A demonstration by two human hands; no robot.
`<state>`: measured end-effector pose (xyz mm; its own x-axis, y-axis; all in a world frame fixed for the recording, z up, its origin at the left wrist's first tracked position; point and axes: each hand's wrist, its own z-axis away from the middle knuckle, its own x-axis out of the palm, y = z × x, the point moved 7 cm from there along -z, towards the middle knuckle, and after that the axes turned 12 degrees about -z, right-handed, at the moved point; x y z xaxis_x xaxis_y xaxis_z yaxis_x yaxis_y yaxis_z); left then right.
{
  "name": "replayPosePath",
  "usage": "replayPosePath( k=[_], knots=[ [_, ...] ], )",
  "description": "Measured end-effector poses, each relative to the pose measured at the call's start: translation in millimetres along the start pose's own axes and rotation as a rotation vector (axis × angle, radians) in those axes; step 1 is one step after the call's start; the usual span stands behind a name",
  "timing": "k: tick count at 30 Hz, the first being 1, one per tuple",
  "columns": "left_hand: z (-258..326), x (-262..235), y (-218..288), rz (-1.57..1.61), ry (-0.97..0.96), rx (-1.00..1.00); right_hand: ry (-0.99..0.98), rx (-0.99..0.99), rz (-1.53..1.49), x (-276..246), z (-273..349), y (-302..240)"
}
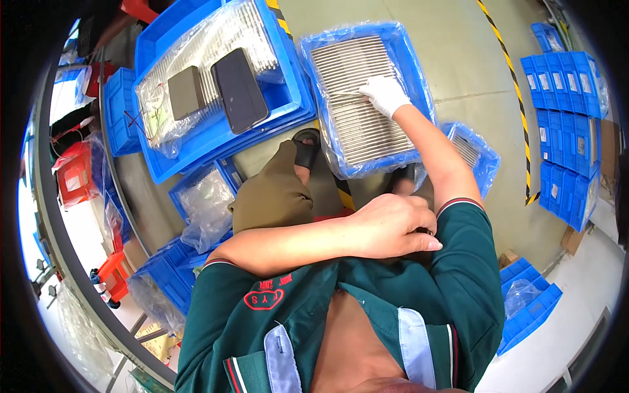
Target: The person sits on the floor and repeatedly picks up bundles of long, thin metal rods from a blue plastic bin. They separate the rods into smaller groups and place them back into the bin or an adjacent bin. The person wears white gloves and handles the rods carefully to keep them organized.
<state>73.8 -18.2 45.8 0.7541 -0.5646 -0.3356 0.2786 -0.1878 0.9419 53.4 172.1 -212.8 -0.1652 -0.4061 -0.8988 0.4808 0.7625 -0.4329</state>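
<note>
My right hand [385, 95], in a white glove, reaches into a blue bin [421, 78] lined with clear plastic. Its fingers are closed at the end of a thin metal rod [344, 93], which lies slightly aslant over the others. Rows of silvery metal rods [363, 134] fill that bin side by side. Bare and bent across my chest, my left hand [400, 226] rests near my right upper arm. Its fingers are curled, with the thumb stretched toward the green sleeve; whatever lies inside them, if anything, is hidden.
To the left, a stacked blue bin [288, 82] carries plastic-wrapped rods, a black phone [240, 90] and a dark flat box [186, 93]. A smaller bin of rods [466, 149] stands beside my right forearm. Blue bins [567, 141] are stacked at the far right, beyond a yellow-black floor stripe [517, 92].
</note>
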Motion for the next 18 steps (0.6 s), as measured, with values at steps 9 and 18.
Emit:
replayPosePath(
  k=[9, 18],
  knots=[
    [1, -1, -2, -0.003, 0.031, 0.005, 0.084, -0.023, 0.019, 8, -5, -14],
    [3, -4, -2, -0.001, 0.004, -0.024, 0.048, 0.009, -0.028, 5, -5, -16]
  ],
)
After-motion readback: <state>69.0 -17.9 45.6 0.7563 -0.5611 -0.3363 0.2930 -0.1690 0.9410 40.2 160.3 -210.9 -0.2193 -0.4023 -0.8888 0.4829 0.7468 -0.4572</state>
